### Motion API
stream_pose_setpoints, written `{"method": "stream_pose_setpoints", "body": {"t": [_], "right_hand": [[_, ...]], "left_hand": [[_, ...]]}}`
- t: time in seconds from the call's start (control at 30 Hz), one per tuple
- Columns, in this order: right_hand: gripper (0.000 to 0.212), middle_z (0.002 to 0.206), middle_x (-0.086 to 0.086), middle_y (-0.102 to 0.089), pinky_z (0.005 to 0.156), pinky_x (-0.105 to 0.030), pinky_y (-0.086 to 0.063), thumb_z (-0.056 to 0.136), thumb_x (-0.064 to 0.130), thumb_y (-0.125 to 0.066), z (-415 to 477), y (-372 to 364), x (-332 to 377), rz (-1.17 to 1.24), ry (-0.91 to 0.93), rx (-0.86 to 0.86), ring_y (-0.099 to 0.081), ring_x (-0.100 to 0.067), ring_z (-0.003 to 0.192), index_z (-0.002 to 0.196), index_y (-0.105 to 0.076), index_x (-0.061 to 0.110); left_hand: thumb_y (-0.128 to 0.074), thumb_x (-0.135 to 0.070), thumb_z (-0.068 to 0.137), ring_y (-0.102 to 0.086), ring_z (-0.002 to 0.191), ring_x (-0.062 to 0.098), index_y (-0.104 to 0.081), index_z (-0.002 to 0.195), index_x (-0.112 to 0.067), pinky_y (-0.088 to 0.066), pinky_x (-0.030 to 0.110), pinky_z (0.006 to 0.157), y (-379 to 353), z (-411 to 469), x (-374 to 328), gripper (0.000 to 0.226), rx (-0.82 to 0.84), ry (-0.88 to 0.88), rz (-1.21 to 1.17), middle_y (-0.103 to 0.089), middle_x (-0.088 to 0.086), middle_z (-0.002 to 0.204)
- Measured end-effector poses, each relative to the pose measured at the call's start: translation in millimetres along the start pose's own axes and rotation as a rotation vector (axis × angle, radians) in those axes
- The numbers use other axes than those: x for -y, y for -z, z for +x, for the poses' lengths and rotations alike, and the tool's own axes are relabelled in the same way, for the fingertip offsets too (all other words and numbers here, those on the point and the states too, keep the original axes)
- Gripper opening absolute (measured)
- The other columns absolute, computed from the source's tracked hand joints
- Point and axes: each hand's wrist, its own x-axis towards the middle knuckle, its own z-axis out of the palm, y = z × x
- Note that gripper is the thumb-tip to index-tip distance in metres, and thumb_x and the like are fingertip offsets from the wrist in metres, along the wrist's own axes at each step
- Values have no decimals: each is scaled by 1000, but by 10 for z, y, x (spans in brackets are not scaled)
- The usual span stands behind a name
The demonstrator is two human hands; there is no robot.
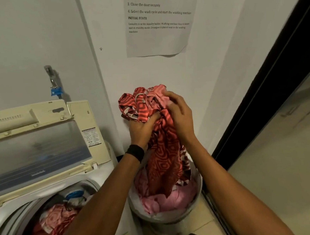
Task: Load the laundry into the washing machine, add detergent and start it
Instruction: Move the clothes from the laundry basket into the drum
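We held a red patterned cloth [164, 153] bunched up in the middle of the frame, against the pale wall. Our left hand [142, 129], with a black wristband [135, 152] on its wrist, had its fingers curled into the fabric from below. Our right hand [179, 115] gripped the upper part of the bundle from the right, with its fingers bent over the folds. The lower end of the cloth hung down into the laundry basket [198, 200], which stood on the tiled floor [204, 224] at the lower centre, just beside the washing machine [99, 178]. A pink garment [171, 200] lay in the basket under the hanging cloth.

The machine filled the lower left of the frame. Its lid [39, 149] stood raised, with its clear panel facing us. In the open drum lay a heap of clothes [55, 221], red and pink with something blue and white behind them; our left forearm crossed in front of part of it.

Above the machine, at the left, a metal tap [55, 87] with a blue fitting stuck out of the wall. A printed sheet [159, 34] of instructions hung on the wall at the top centre. A dark door frame [267, 83] ran slantwise down the right side.
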Motion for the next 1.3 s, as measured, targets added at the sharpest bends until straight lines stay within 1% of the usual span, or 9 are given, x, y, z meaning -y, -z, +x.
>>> {"method": "stream_pose_setpoints", "body": {"t": [0.17, 0.27, 0.37, 0.47, 0.63, 0.77, 0.93, 1.1, 1.3], "right_hand": [[109, 161, 13, -35, 119, -36, -36, 77, 51, -86, -792, -10, -734, -193, -178, 111, -36, -12, 149, 161, -16, 39], [62, 127, 13, -66, 96, -18, -50, 88, 24, -79, -1167, 196, -1091, -245, -305, 219, -64, -19, 122, 144, -53, 25], [12, 92, 16, -72, 78, -29, -54, 90, 18, -70, -952, 403, -832, -373, -214, 200, -69, -7, 87, 100, -72, 24], [24, 89, 22, -75, 77, -14, -50, 84, 11, -68, -500, 410, -102, -153, 41, 17, -66, 12, 86, 94, -71, 33], [38, 104, 2, -72, 90, -22, -53, 82, -15, -53, 156, 205, 484, 23, 191, -206, -68, -18, 101, 108, -71, 5], [35, 105, -14, -45, 96, -31, -42, 80, -11, -47, 196, 36, 275, -174, 119, -271, -49, -42, 104, 109, -66, -9], [38, 99, -2, -50, 81, -11, -42, 81, -22, -45, 308, 80, 264, 24, 62, -270, -54, 5, 86, 112, -46, 0], [20, 81, 0, -50, 71, -16, -41, 74, -5, -44, 281, 39, 273, 152, -42, -168, -48, -1, 72, 84, -50, 10], [51, 125, 8, -70, 99, -24, -52, 85, 33, -63, 56, 299, 255, 85, -94, 96, -66, -8, 116, 132, -63, 13]], "left_hand": [[-92, -34, 75, -73, 106, 11, -70, 126, -24, -58, 42, 101, 9, 119, -46, 56, -69, 83, -131, -77, -10, 114], [-94, -34, 72, -72, 109, 11, -68, 129, -23, -56, 37, 103, 89, 166, -97, 63, -56, 9, -54, -76, -9, 118], [-93, -29, 75, -69, 115, 16, -65, 131, -17, -52, 37, 107, 156, 187, -95, 64, -49, -39, 11, -73, -3, 124], [-87, -25, 82, -70, 101, 22, -70, 115, -5, -55, 32, 94, 155, 162, -62, 43, -88, -103, 207, -75, 3, 110], [-67, -11, 95, -54, 68, 17, -58, 92, -2, -39, 30, 73, 84, 92, -75, 14, -72, -120, 431, -62, 1, 78], [-66, -20, 97, -67, 103, 27, -63, 120, 0, -52, 40, 97, 167, 40, -249, 31, 231, -132, 401, -72, 11, 115], [-79, -51, 75, -65, 122, 13, -52, 146, -20, -51, 33, 107, 350, -35, -309, 82, 637, 53, 205, -68, -4, 135], [-90, -31, 79, -63, 126, 17, -58, 141, -16, -47, 46, 115, 34, -90, -247, 72, 249, -82, 177, -68, -2, 135], [-89, -39, 65, -71, 111, 22, -71, 124, -15, -55, 48, 104, -56, -92, -153, 66, -3, 63, 22, -76, 1, 118]]}}
